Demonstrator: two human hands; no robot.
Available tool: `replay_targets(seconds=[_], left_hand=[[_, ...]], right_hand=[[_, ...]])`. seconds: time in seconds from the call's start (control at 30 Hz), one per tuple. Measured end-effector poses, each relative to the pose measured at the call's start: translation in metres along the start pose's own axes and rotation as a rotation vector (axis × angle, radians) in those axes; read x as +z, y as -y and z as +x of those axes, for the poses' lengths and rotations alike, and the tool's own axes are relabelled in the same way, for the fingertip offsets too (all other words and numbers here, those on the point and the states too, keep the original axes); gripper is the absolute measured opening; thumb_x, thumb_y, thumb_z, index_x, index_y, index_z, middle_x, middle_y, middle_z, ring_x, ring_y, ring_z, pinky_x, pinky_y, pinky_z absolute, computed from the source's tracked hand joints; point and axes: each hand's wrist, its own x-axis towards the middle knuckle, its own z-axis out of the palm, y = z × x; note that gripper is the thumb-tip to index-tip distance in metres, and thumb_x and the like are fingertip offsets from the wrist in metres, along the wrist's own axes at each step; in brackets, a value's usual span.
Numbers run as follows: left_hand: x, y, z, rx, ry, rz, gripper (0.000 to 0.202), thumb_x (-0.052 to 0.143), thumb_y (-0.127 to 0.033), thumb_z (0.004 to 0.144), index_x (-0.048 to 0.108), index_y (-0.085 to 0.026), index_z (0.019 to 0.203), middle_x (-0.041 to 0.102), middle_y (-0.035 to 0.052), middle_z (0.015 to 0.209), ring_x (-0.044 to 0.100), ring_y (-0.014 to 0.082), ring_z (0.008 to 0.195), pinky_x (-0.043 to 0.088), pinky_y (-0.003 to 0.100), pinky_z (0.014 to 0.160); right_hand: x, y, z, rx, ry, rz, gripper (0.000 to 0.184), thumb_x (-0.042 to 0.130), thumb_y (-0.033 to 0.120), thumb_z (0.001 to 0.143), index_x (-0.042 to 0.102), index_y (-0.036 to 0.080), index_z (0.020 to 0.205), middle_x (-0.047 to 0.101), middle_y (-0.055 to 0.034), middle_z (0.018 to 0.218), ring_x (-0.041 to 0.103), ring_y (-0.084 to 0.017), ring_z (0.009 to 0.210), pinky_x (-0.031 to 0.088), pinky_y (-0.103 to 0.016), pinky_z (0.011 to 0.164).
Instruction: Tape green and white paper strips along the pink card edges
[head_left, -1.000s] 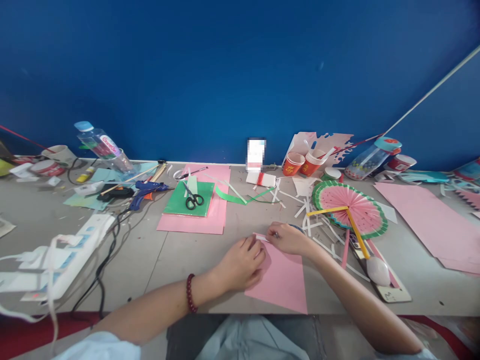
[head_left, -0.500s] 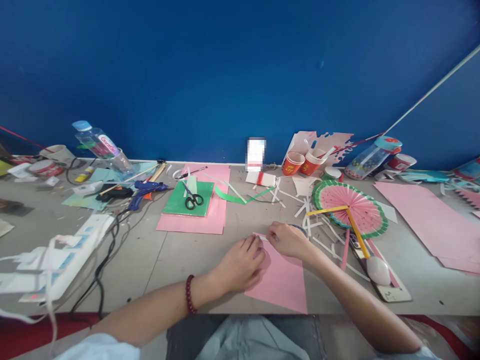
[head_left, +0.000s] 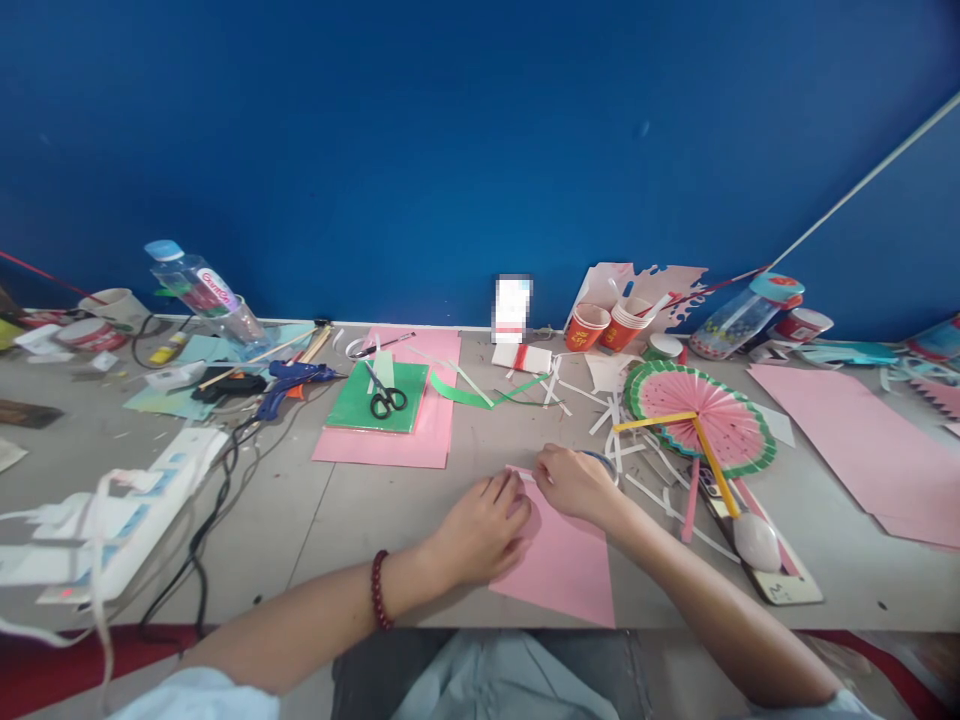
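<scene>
A sheet of pink paper (head_left: 564,570) lies at the table's front edge before me. My left hand (head_left: 484,528) rests on its upper left part, fingers spread and slightly bent, with a beaded bracelet on that wrist. At the sheet's top edge, my right hand (head_left: 574,485) has its fingers drawn together at the end of a narrow white strip (head_left: 527,477). That strip runs along the edge between both hands; the right fingertips are partly hidden. Behind the right hand, a roll of tape (head_left: 602,462) is half covered.
Scissors (head_left: 388,402) lie on a green paper pack (head_left: 352,410) to the left, near a blue glue gun (head_left: 296,375) and a power strip (head_left: 142,520). To the right are white paper scraps (head_left: 626,450), a watermelon-patterned paper fan (head_left: 727,415) and more pink sheets (head_left: 847,440).
A flat brown piece has appeared at the far left edge of the table. My right hand has shifted very slightly; my left hand and the pink sheet stay in place.
</scene>
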Motion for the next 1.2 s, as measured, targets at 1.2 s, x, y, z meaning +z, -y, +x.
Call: replay_targets(seconds=[1.2], left_hand=[[-0.0029, 0.0012, 0.0008, -0.003, 0.040, -0.031, 0.052, 0.044, -0.042, 0.090, 0.045, -0.008, 0.130, 0.049, 0.0190, 0.132, 0.040, 0.0313, 0.125, 0.036, 0.040, 0.095]], right_hand=[[0.0040, 0.0006, -0.0069, 0.001, -0.006, -0.132, 0.028, 0.035, 0.025, 0.095, 0.060, 0.016, 0.100, 0.063, -0.0115, 0.102, 0.067, -0.023, 0.084, 0.042, -0.029, 0.065]])
